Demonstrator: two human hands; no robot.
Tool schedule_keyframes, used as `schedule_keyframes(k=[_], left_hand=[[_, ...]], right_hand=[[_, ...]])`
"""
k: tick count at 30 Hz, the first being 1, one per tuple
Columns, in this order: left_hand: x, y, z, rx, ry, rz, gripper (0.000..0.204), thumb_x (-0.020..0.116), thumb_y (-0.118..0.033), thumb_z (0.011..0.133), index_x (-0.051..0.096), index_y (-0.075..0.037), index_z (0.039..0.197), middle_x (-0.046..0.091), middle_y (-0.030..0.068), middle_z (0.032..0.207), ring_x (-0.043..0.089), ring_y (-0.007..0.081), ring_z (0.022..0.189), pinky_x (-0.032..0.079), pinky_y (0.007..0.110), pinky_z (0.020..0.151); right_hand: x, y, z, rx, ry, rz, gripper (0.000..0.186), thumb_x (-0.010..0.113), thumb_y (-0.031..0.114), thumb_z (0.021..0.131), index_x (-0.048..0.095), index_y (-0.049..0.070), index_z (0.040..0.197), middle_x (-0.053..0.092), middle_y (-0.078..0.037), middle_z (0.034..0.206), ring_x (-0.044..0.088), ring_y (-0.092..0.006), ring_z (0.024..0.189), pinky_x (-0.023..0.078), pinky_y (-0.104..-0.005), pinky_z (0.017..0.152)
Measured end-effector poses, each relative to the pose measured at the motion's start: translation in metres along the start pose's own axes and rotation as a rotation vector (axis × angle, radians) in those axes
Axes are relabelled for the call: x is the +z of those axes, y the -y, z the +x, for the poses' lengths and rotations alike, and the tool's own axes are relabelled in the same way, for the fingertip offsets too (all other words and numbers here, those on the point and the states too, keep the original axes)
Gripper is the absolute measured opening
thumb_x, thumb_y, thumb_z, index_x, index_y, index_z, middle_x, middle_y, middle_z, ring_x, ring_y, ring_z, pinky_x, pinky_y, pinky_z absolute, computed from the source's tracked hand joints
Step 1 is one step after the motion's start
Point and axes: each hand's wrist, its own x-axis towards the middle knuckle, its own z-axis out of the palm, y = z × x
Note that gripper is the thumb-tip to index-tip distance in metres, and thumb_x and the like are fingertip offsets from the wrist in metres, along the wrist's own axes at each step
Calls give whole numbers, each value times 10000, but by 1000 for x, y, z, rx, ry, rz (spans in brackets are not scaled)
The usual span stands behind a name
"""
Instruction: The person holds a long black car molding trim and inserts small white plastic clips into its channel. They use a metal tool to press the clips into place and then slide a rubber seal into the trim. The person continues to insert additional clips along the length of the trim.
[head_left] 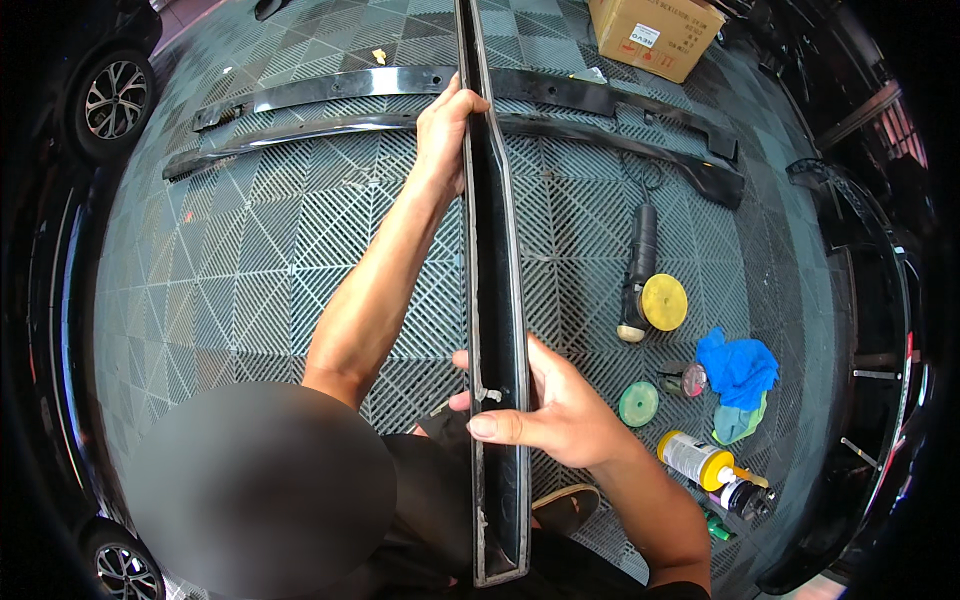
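A long black trim piece (497, 260) with a hollow channel and grey, uneven residue along its edges runs upright through the middle of the head view. My left hand (445, 140) is closed on its left edge high up, with the forearm stretched from below. Lower down, my right hand (550, 405) grips the piece from the right, thumb across the front and fingertips showing past the left side. Beyond the piece, two long black curved strips (350, 80) lie crosswise on the grey tiled floor (230, 250). A large blurred round area hides the lower left.
At right lie a polisher (642, 240) with yellow pad (664, 302), a green disc (638, 404), small tin (692, 380), blue cloth (738, 360), yellow bottle (690, 458) and dark bottle (745, 500). A cardboard box (650, 30) sits behind; dark car bodies (60, 250) flank both sides.
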Motion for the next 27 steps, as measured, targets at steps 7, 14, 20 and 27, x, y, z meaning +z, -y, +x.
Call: schedule_keyframes(k=[7,14,20,27], left_hand=[[2,5,-3,-9,-66,40,761,577,-29,798,323,16,1515,554,47,694,531,129,482,474,273,436],[1,6,0,3,10,18,616,576,-41,808,491,-13,1417,551,30,717,519,110,498,463,262,439],[5,5,1,2,-22,26,523,573,-35,810,559,-19,1333,552,27,725,518,106,499,466,263,444],[13,-4,-5,36,14,14,544,565,-25,805,544,-16,1348,553,29,719,528,111,495,476,262,440]], right_hand=[[7,-6,2,-8,-114,-19,445,743,104,879,506,-19,1234,624,-129,1144,690,-222,962,564,-339,857],[13,-9,4,-77,-190,-107,338,695,171,940,532,-27,1160,651,-93,1019,677,-160,891,566,-300,804],[12,-6,8,41,-317,-354,304,621,256,993,535,-4,1125,659,-87,942,668,-137,825,568,-279,747],[5,5,-5,-46,-25,-117,551,748,143,886,450,-16,1321,588,-155,1253,672,-231,1021,574,-351,846]])
